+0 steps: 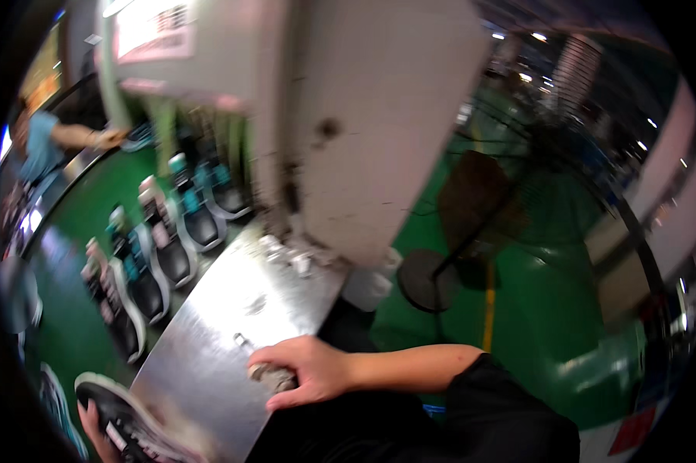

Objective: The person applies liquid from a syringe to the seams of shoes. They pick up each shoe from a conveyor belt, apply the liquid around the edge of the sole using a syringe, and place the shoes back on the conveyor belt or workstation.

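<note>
My right hand rests on the near edge of a slanted steel work plate, its fingers curled round a small grey knob-like object; what that object is cannot be told. My left hand shows only partly at the lower left edge. It holds a black shoe with a white sole, blurred, beside the plate's lower left corner. A large off-white machine body towers over the far end of the plate.
A row of several black, white and teal shoes stands on a green belt left of the plate. Another person in a blue top reaches in at the upper left. A standing fan is on the green floor to the right.
</note>
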